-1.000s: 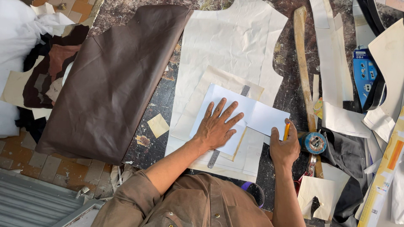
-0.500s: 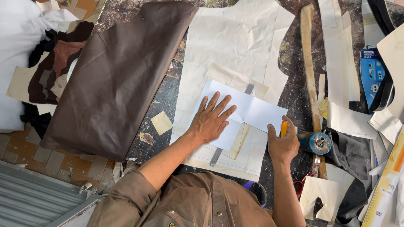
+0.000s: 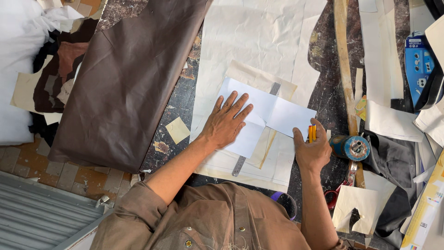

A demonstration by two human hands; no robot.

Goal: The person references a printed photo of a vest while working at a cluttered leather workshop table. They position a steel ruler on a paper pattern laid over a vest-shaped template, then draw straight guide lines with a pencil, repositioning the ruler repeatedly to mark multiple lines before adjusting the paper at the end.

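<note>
White paper sheets lie as before; the left hand stays spread flat on them, while the right hand, grip pinching a yellow pencil, has edged closer.

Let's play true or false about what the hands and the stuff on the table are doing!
1. The left hand lies flat on white paper. True.
2. The right hand holds scissors. False: it holds a yellow and orange pencil.
3. A blue tape roll sits just right of the right hand. True.
4. The brown leather lies right of the paper. False: it lies to the left.
5. A metal ruler pokes out from under the paper. True.
</note>
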